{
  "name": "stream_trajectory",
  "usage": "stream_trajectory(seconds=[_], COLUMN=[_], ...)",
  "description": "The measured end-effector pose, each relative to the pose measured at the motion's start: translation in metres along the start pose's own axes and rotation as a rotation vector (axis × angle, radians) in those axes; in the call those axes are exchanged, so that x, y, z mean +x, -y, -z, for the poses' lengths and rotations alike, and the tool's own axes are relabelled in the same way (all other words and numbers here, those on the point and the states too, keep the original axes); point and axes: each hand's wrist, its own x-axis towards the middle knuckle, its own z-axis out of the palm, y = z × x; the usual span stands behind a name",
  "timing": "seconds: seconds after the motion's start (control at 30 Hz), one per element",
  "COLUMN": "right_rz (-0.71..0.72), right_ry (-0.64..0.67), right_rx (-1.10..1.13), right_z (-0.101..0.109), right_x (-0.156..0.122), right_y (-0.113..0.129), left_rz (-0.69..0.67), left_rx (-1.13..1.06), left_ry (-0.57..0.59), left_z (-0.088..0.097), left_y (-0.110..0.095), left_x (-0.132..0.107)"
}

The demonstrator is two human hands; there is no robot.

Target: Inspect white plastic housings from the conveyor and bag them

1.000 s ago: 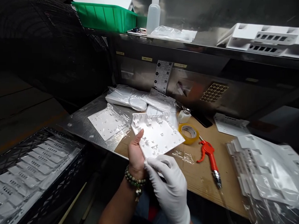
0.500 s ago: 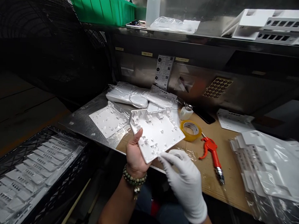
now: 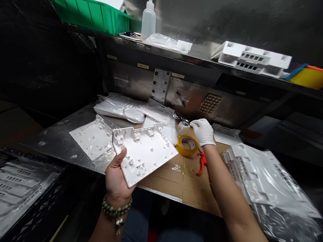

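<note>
A white plastic panel [image 3: 143, 154] is gripped at its near corner by the bare left hand [image 3: 117, 176], the thumb laid across its ribbed face and the other fingers hidden underneath, so that it is held tilted above the table edge [image 3: 159, 195]. The gloved right hand [image 3: 203, 131] is stretched far forward, its fingertips [image 3: 194, 125] closed lightly around the metal top of a small white bottle [image 3: 182, 127]; whether the bottle is lifted cannot be told. Just beside those fingers a roll of yellow tape [image 3: 187, 146] lies, with a red air gun [image 3: 201, 162] partly covered by the forearm. Nothing has yet been applied to the held panel, as far as can be seen. Further out, a second panel [image 3: 90, 138] rests on clear wrap, and bagged white parts [image 3: 260, 177] are piled at the right.
</note>
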Motion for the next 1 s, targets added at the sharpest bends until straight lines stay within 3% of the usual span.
stream_trajectory(seconds=[0.17, 0.33, 0.57, 0.67, 0.77, 0.83, 0.9, 1.0], right_rz=[0.03, 0.044, 0.028, 0.006, 0.007, 0.033, 0.101, 0.208], right_ry=[0.147, 0.227, 0.217, 0.161, 0.043, -0.04, -0.147, -0.19], right_rx=[-0.123, -0.202, -0.171, -0.098, 0.007, 0.143, 0.481, 0.592], right_z=[-0.014, -0.018, -0.021, -0.011, 0.017, 0.041, 0.061, 0.074], right_x=[0.036, 0.053, 0.055, 0.049, 0.015, -0.029, -0.082, -0.15], right_y=[0.017, 0.015, 0.016, 0.02, 0.027, 0.034, 0.042, 0.052], left_rz=[0.022, 0.019, 0.06, 0.053, 0.015, -0.041, -0.108, -0.158], left_rx=[-0.012, 0.026, 0.007, -0.001, 0.004, 0.009, 0.012, 0.02], left_ry=[0.053, 0.009, -0.035, -0.01, 0.0, -0.052, -0.141, -0.243], left_z=[0.008, 0.018, 0.023, 0.026, 0.028, 0.027, 0.025, 0.024], left_y=[-0.007, -0.019, -0.028, -0.031, -0.034, -0.036, -0.036, -0.033], left_x=[0.003, 0.005, 0.009, 0.008, 0.006, 0.005, 0.005, 0.005])
